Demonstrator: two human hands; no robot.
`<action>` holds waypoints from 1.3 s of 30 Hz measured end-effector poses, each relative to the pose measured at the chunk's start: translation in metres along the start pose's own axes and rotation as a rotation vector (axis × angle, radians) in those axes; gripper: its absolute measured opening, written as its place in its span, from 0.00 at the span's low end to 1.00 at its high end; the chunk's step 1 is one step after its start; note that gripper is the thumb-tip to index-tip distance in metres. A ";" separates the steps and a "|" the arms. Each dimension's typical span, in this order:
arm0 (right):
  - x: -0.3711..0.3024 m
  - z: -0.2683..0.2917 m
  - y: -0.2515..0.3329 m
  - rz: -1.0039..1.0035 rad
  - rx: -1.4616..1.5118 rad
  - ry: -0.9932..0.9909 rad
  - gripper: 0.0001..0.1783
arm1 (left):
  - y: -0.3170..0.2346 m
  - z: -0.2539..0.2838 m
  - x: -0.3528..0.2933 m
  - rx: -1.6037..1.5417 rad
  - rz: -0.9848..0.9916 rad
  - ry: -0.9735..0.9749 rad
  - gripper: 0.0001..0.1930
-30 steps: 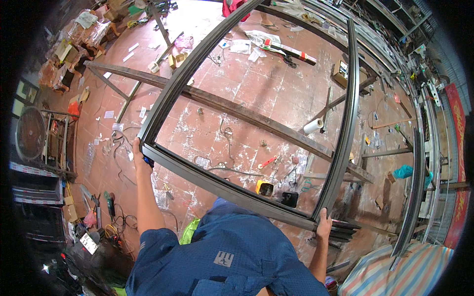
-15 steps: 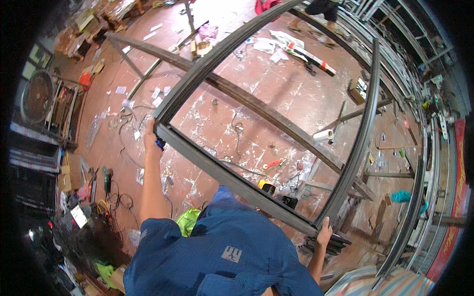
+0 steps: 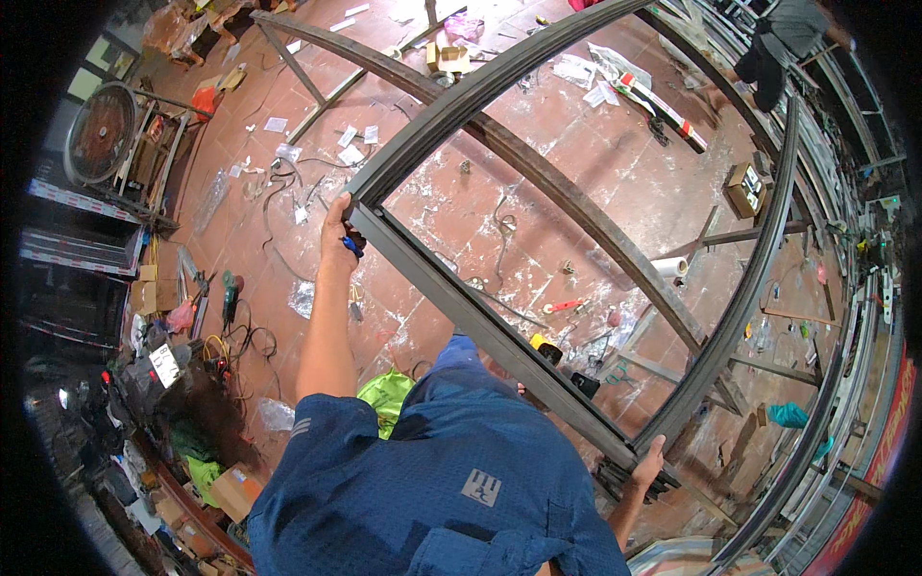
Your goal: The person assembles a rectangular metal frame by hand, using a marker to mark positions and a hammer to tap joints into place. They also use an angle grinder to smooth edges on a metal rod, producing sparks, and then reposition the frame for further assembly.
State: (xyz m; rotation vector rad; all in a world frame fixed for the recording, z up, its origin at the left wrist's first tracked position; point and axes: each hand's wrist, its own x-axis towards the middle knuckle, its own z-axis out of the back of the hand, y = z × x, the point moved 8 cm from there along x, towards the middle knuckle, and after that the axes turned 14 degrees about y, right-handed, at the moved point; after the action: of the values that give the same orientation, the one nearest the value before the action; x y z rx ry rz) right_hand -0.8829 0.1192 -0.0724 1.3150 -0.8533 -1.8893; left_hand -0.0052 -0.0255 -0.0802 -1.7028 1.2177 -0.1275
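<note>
A large dark grey rectangular metal frame (image 3: 480, 322) lies in front of me, tilted, its near bar running from upper left to lower right. My left hand (image 3: 336, 233) is closed around its near left corner. Something small and blue (image 3: 354, 246) shows at that hand's fingers; its kind is hard to make out. At the near right corner my right hand (image 3: 649, 463) grips the frame, thumb on top and the other fingers partly hidden. Beneath the frame passes a long brown beam (image 3: 576, 203) of a support stand.
Scraps, cables and a red tool (image 3: 562, 306) lie on the tiled floor. A white roll (image 3: 669, 267) rests near the stand. A round fan (image 3: 101, 134) stands at left, beside cluttered boxes. Long metal profiles line the right side. Another person (image 3: 783, 48) is at far right.
The view has shifted, so the floor and frame appear farther right. Both hands keep their hold on the frame corners. The other person has moved right along the far side.
</note>
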 end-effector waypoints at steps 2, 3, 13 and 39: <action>0.002 -0.001 -0.006 -0.004 0.130 0.038 0.43 | -0.001 -0.006 -0.001 0.005 -0.010 0.037 0.17; -0.001 -0.001 -0.001 0.000 0.072 -0.029 0.44 | -0.002 -0.013 -0.004 0.007 -0.015 0.056 0.17; -0.017 -0.009 0.021 -0.139 0.139 -0.153 0.49 | -0.006 -0.021 -0.011 0.123 -0.011 0.064 0.23; -0.042 -0.016 0.015 -0.357 0.092 0.426 0.49 | 0.419 0.074 -0.334 -0.525 0.639 -0.330 0.28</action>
State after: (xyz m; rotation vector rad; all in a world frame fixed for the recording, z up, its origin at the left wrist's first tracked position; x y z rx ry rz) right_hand -0.8540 0.1432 -0.0436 1.9403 -0.5132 -1.7352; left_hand -0.4007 0.2782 -0.2901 -1.5782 1.5549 0.8903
